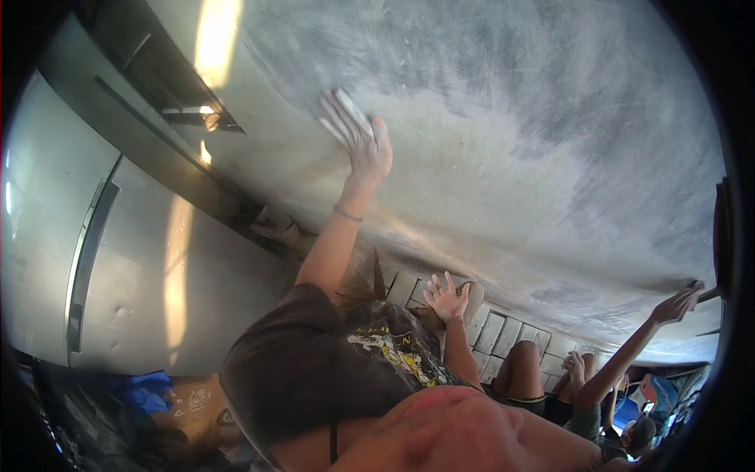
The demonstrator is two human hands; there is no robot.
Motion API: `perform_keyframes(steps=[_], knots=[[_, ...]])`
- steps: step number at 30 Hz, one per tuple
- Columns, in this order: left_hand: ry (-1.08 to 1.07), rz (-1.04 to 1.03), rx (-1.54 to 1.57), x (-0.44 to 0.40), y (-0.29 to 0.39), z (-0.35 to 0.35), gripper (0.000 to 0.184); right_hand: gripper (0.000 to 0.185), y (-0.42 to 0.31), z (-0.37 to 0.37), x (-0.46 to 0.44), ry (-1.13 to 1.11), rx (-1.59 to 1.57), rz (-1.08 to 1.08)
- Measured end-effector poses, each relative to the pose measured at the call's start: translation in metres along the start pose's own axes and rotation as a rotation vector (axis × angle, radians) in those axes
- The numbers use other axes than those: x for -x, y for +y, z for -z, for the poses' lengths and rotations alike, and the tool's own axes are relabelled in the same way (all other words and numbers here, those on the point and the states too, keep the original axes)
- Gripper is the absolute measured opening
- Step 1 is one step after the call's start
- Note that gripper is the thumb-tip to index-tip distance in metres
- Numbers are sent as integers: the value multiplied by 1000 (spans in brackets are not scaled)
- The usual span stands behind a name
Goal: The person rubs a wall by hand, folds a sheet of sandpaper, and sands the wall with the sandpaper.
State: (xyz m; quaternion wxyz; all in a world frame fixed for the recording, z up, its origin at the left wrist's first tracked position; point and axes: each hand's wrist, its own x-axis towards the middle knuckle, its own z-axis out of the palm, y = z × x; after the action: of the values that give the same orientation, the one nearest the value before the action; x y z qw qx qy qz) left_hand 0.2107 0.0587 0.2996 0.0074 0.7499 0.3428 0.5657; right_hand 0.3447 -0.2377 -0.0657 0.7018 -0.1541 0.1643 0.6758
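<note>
My left hand (358, 141) is stretched out flat against a large grey wall-like surface (456, 165), its fingers spread and coated with pale powder. No object shows in it. Darker, smeared grey covers the upper part of this surface, and a lighter, dusty band lies around the hand. My right hand (448, 301) is held lower, near my shirt, with the palm turned up and the fingers apart. It holds nothing, and its fingertips look whitish. Below it lie pale floor blocks (489, 332).
Farther right, a co-worker's hand (675, 305) reaches to the same surface; what it holds is unclear. That person's bent knee (523, 366) is near the floor blocks. A silver door-like panel with a long handle (93, 236) stands at left. A blue cloth-like item (149, 391) lies lower left.
</note>
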Motion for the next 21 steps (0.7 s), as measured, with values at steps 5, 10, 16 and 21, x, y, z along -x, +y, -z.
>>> perform_keyframes(steps=[5,10,16,21], knots=[[22,92,17,-9,-6,5,82,83,-2,8,4,2,29,16],[107,103,19,-64,-3,26,82,84,-3,8,5,-2,5,33],[43,114,10,12,-1,-9,81,84,0,1,-1,3,6,29],[18,164,29,0,11,-2,80,85,-4,3,-2,3,15,20]])
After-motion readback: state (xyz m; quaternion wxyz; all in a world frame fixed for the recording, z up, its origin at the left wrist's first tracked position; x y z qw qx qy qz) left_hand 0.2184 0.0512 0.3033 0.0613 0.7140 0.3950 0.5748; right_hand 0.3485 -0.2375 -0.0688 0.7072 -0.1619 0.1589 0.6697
